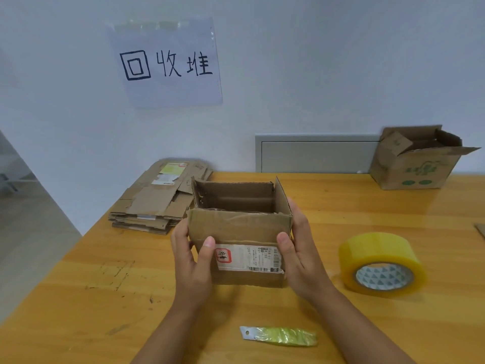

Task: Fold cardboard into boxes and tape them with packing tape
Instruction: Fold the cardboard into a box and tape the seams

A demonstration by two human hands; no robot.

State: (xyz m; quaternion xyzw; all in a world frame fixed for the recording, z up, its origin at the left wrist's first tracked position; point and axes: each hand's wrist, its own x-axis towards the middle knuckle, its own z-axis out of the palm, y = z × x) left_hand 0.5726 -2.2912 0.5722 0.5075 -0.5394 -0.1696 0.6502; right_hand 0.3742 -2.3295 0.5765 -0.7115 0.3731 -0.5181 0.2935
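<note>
Both hands on one small cardboard box [240, 232], holding it betw. them over the table [78, 298]; left hand [191, 261] wraps the box's left edge, fingers curled behind, thumb flat on the front face next to the shipping label [249, 258]; right hand [301, 256] mirrors it on the right edge, thumb on the front by the label's right end, fingers curled round the side wall; both gripping, neither slack; box top is open, flaps up, inside visible & bare; near flap is bent down over the front face.

Count: 1 box in hand; 1 roll of yellowish packing tape [381, 264] lying just right of the right hand, apart from it, core facing the camera; 1 utility cutter [279, 336] w/ green body and blade out, lying betw. the forearms, nearer the right one, below the box; 1 stack of flattened cardboard [157, 198] beyond & left of the left hand, sheet count can't tell; 1 open carton w/ green print [417, 164] far beyond the right hand, against the wall; 1 paper sign [168, 61] w/ handwritten characters taped on the wall above, left of the hands; a sliver of cardboard at the far right edge, too cropped to tell.
</note>
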